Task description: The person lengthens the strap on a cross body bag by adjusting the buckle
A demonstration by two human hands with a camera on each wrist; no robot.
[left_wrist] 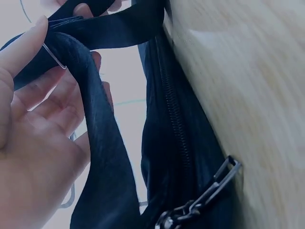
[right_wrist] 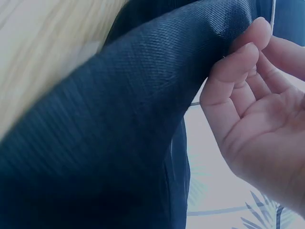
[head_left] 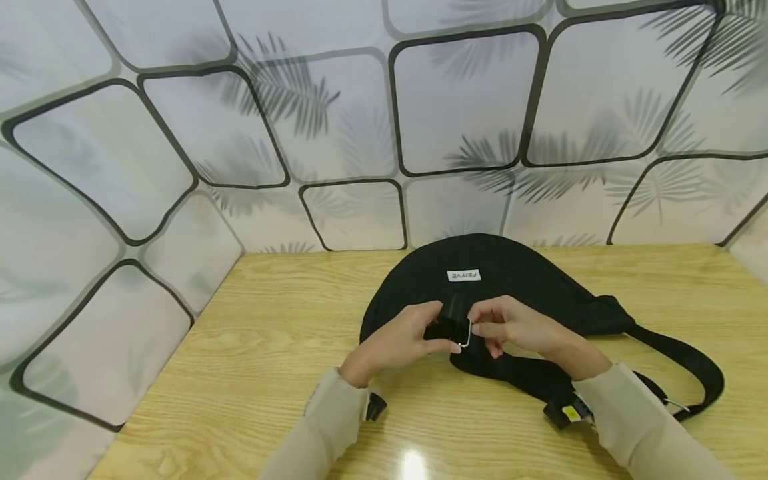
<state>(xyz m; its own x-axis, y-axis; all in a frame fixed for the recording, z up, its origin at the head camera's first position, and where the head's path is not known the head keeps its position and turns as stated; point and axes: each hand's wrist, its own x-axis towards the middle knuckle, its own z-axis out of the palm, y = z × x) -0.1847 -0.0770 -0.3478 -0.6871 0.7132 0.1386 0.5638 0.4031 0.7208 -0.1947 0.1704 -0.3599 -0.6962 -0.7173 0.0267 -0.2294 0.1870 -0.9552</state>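
A black crescent-shaped bag (head_left: 414,277) with a white label (head_left: 464,275) lies on the wooden table, the lettering upside down in the head view. In front of it, my left hand (head_left: 402,337) holds the bag's black strap (left_wrist: 107,143), thumb on one side and fingers behind. A thin metal buckle (head_left: 468,335) sits on the webbing between both hands. Beside that buckle, my right hand (head_left: 522,330) pinches the strap with thumb and fingertips. Close to the left wrist view, a zipper (left_wrist: 174,112) with a metal pull (left_wrist: 219,183) runs along the bag.
The strap's loop (head_left: 702,363) extends right across the table (head_left: 240,360), with a second metal ring (head_left: 678,405) near its end. A patterned wall covering (head_left: 354,213) stands right behind the table and along its left side. Black wrist cameras (head_left: 375,407) sit at the sleeves.
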